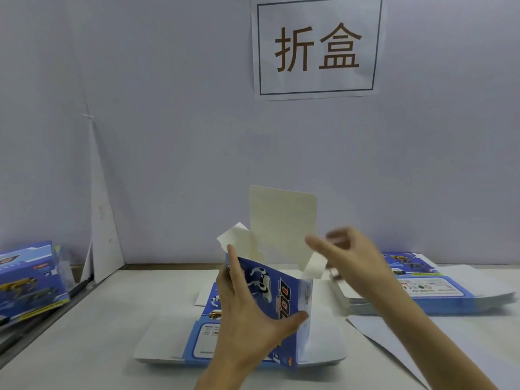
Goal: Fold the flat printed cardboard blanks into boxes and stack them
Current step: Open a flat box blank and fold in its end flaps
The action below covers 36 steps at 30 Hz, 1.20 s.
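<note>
Blue on its outside and plain cream within, the half-formed blue printed cardboard box (281, 294) stands upright in front of me, held just above the middle of the white surface (84, 333). Its front face shows a white robot dog and large slanted lettering that runs down the panel, and a narrower blue side panel turns away to the right. The top is open. A tall cream lid flap with rounded corners (281, 220) rises straight up at the back, a small cream flap (233, 235) splays out on the left, and another small flap (313, 266) tilts outward on the right.

My left hand (247, 313) grips the box, with the fingers running up its left edge and the thumb pressed across the lower front face. My right hand (346, 257) is at the top right corner, just beside the small right flap. It is blurred, so I cannot tell whether it pinches the flap or only touches it.

Under the box, flat blue-and-white cardboard blanks (202, 333) lie printed side up on the surface. A stack of flat printed blanks (450, 291) sits to the right near the wall, and finished blue boxes (28, 280) are piled at the far left. A white paper sign with two brown characters (318, 49) hangs on the wall above.
</note>
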Each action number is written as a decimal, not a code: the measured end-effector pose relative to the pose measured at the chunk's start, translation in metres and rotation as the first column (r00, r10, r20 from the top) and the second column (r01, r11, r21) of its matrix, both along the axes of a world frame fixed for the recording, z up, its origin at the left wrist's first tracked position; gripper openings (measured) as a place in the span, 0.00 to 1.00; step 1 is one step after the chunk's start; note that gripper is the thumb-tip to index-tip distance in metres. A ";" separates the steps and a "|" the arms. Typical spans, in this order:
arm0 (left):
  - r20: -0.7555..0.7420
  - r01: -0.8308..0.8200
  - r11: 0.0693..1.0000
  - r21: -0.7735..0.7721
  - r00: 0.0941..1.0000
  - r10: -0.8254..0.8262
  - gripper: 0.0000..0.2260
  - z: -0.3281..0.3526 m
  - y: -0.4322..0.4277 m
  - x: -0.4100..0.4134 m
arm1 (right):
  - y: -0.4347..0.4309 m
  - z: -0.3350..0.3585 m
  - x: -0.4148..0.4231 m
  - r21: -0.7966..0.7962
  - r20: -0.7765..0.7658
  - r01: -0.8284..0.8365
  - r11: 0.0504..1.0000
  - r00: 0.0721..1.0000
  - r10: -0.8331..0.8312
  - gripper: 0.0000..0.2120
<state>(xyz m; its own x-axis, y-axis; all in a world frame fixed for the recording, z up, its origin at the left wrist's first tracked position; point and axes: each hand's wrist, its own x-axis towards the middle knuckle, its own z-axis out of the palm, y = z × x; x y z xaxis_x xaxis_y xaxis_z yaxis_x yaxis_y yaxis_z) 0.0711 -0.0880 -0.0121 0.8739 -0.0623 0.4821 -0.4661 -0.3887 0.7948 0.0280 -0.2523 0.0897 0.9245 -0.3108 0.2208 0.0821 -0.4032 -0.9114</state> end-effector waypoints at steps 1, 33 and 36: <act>-0.004 -0.014 1.000 0.027 1.000 0.014 0.62 0.000 0.000 0.000 | 0.000 0.014 0.002 -0.075 0.129 -0.017 0.997 0.991 0.027 0.28; -0.014 -0.049 0.991 0.122 0.999 0.051 0.61 -0.002 -0.006 0.000 | -0.018 0.020 0.081 -0.321 0.456 0.009 0.947 0.878 0.146 0.07; -0.024 -0.056 0.991 0.121 0.998 0.059 0.61 -0.001 -0.007 -0.002 | -0.008 0.030 0.075 -0.200 0.401 -0.066 0.977 0.905 0.143 0.10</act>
